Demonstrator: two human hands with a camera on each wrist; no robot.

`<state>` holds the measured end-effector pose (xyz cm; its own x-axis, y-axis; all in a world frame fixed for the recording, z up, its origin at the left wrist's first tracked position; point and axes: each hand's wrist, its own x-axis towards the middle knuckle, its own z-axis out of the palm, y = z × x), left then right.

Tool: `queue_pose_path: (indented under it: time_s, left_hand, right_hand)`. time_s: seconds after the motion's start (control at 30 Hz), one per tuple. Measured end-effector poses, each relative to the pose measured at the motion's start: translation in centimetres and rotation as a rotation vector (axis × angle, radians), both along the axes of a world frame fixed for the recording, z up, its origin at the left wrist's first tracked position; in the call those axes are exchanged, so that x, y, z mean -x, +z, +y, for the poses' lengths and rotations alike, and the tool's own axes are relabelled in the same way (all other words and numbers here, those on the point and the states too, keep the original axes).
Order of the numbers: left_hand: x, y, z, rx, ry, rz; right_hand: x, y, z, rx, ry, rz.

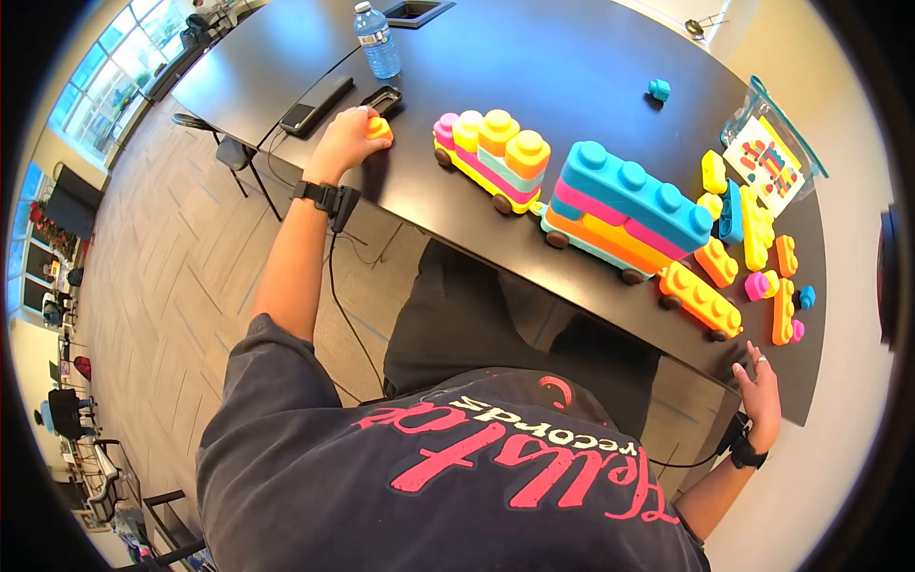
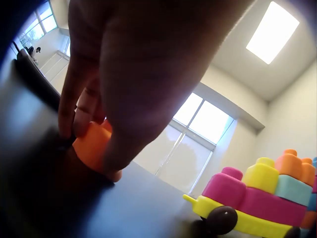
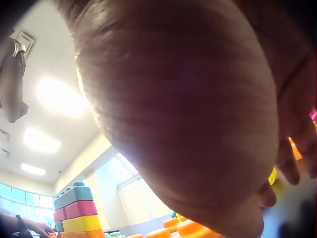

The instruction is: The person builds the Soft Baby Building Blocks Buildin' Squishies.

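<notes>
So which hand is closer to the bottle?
Left. The left hand is on the near side of the bottle; the right hand is much farther off, to the right.

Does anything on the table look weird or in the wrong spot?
Nothing looks spilled or broken. One small blue block sits alone farther back on the table, away from the other loose blocks scattered near the right end, so it looks a little left out.

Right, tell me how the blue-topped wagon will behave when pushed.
The wagon would probably roll on its dark wheels. Standing tall and narrow, it might tip if pushed sideways. Its smooth blocks seem stiff.
</notes>
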<state>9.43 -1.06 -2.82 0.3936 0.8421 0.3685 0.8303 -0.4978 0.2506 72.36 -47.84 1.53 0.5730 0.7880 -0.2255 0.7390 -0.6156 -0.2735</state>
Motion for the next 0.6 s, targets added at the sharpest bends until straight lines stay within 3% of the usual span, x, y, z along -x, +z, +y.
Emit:
queue_pose_path:
  time_s: [0.1,0.2,0.27,0.33,0.4,0.43,0.53,0.57,0.6]
  left_hand:
    - [-0.5,0.1,-0.4,-0.053,0.025,-0.027]
    - [-2.0,4.0,-2.7,-0.008,0.092,-0.118]
    - [-4.1,7.7,-5.4,-0.114,0.046,-0.194]
    - [-7.0,11.6,-8.3,-0.334,-0.137,-0.274]
    - [-10.6,14.5,-11.5,-0.206,-0.377,-0.547]
    - [-12.6,15.6,-13.2,-0.204,-0.381,-0.549]
    - [-16.9,17.0,-14.8,0.200,-0.671,-0.556]
    - [-18.1,17.1,-15.0,0.163,-0.667,-0.546]
    - [-18.9,17.1,-15.2,0.125,-0.661,-0.537]
  right_hand:
    - [1.0,0.7,0.1,-0.019,-0.009,0.043]
    - [2.1,1.2,-0.6,-0.051,-0.036,0.083]
    - [2.5,1.6,-1.2,-0.075,-0.011,0.052]
    - [5.0,4.6,-0.3,-0.086,-0.011,0.034]
    - [7.3,7.0,0.9,-0.096,-0.013,0.016]
    - [8.1,7.8,1.5,-0.223,0.119,-0.013]
    - [11.2,10.3,4.3,-0.418,0.389,-0.071]
    - [12.3,10.9,5.3,-0.485,0.526,-0.097]
    - [13.2,11.1,6.3,-0.486,0.524,-0.098]
